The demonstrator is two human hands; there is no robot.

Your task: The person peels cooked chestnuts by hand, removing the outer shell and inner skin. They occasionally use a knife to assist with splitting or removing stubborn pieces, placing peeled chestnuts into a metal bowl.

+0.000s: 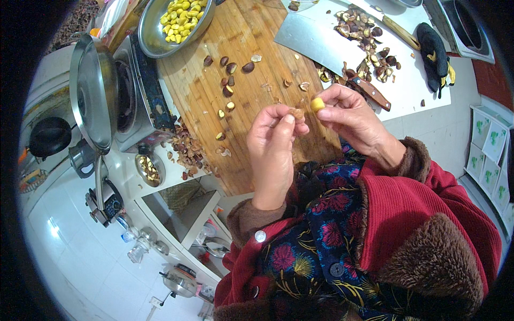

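Note:
Between the thumb and fingers of my right hand (357, 119) is a peeled yellow chestnut (317, 104). My left hand (272, 147) pinches a brown piece of chestnut skin (296, 113) just beside it, slightly apart. Both hands are over the near right part of a wooden cutting board (251, 29). Several chestnuts (231, 68), some dark-shelled and some partly yellow, lie scattered on the board to the left, among bits of skin. At the far left a metal bowl (152, 51) holds a heap of peeled yellow chestnuts (183, 20).
A broad cleaver blade (316, 41) and a wooden-handled knife (372, 93) lie right of the board near piled shells (364, 29). Black-and-yellow gloves (432, 53) lie beyond. More shells (188, 150), a small metal dish (156, 178), a stove (144, 115) and a large pan (88, 91) are at left.

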